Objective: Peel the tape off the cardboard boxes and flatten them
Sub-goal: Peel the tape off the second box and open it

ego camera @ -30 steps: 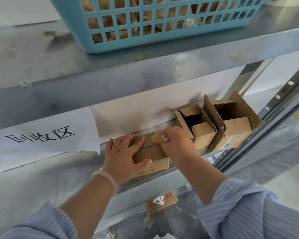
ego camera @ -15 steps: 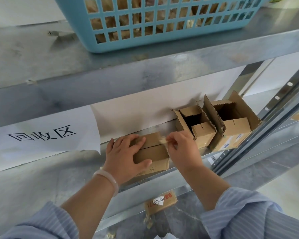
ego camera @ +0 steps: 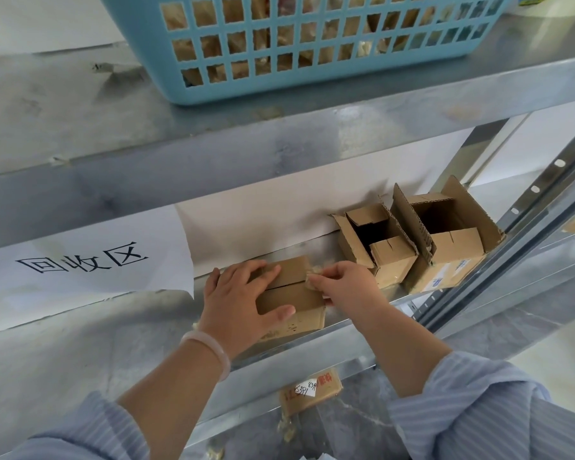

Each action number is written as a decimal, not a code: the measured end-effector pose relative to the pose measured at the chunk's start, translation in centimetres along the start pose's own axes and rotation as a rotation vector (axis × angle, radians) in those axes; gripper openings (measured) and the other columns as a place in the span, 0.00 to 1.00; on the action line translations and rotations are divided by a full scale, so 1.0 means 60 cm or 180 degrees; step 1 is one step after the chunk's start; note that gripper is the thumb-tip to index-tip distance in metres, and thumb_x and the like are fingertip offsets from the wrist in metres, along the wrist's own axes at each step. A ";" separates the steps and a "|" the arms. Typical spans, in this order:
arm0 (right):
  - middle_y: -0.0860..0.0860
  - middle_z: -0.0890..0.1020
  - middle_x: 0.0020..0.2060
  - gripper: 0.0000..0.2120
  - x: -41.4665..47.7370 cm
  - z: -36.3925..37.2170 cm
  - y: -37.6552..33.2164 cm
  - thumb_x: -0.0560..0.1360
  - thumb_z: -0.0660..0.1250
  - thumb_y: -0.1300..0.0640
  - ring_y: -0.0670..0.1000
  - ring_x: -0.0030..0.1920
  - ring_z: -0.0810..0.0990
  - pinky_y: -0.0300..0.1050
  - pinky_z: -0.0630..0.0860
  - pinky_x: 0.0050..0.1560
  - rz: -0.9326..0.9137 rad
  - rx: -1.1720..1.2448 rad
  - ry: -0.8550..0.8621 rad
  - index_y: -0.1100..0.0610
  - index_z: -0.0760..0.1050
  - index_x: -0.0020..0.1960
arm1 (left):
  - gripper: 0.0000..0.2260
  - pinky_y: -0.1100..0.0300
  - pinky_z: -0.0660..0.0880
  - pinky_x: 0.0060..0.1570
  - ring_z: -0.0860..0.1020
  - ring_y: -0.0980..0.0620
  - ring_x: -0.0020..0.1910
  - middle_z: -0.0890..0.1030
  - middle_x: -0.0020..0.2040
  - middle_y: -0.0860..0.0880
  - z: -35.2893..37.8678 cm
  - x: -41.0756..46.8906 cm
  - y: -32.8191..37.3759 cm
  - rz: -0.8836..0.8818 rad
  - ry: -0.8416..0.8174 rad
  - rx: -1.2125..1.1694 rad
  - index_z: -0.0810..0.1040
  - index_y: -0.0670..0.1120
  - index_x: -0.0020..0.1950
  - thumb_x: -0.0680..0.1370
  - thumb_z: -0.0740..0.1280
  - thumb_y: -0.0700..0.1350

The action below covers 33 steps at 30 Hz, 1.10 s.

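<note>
A small closed cardboard box (ego camera: 296, 300) sits on the metal shelf (ego camera: 346, 330) near its front edge. My left hand (ego camera: 239, 300) lies over the box's left half, fingers on top and thumb along the front face, gripping it. My right hand (ego camera: 346, 287) is at the box's right end and pinches a crumpled strip of clear tape (ego camera: 314, 277) at the top seam. Two more boxes, a smaller open box (ego camera: 379, 247) and a larger open box (ego camera: 452, 237), stand with flaps up to the right on the same shelf.
A blue plastic basket (ego camera: 312, 44) with crumpled tape stands on the upper shelf. A white paper sign (ego camera: 87, 260) hangs at the left. A flat labelled cardboard piece (ego camera: 309, 390) and tape scraps lie on the floor below. A perforated shelf post (ego camera: 545, 200) rises at right.
My right hand has shifted slightly along the box's right end while still pinching the tape at the seam. My left hand has stayed on the box.
</note>
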State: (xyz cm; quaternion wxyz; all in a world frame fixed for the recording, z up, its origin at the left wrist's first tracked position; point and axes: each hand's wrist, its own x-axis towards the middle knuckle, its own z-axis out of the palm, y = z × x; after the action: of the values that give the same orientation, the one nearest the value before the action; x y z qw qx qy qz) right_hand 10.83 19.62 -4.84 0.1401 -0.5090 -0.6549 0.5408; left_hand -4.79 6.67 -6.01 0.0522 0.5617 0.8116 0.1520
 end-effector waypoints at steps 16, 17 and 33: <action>0.55 0.83 0.45 0.03 0.008 -0.012 0.027 0.78 0.65 0.60 0.51 0.44 0.85 0.51 0.83 0.49 0.0436 0.0689 -0.0138 0.55 0.73 0.46 | 0.36 0.45 0.51 0.73 0.64 0.53 0.69 0.67 0.69 0.59 0.003 0.004 -0.009 0.0043 0.0087 -0.0006 0.69 0.60 0.70 0.68 0.52 0.75; 0.53 0.84 0.44 0.03 0.008 -0.010 0.031 0.77 0.67 0.60 0.49 0.42 0.85 0.50 0.83 0.48 0.0321 0.0564 -0.0090 0.55 0.73 0.46 | 0.36 0.45 0.51 0.73 0.63 0.53 0.69 0.67 0.69 0.59 0.004 0.004 -0.008 0.0037 0.0073 0.0022 0.69 0.61 0.70 0.68 0.52 0.75; 0.58 0.85 0.46 0.14 0.008 -0.026 0.028 0.73 0.71 0.64 0.56 0.50 0.85 0.51 0.79 0.56 0.1143 0.2249 -0.1106 0.61 0.76 0.59 | 0.36 0.47 0.52 0.73 0.63 0.54 0.69 0.67 0.69 0.60 0.003 0.005 -0.012 0.0039 0.0070 0.0023 0.69 0.61 0.70 0.67 0.52 0.76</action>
State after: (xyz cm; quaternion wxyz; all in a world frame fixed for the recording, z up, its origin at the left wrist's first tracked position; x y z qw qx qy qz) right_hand 12.65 20.73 -5.86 0.0971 -0.4370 -0.3444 0.8252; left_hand -5.48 6.74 -6.37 0.0402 0.5652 0.8092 0.1556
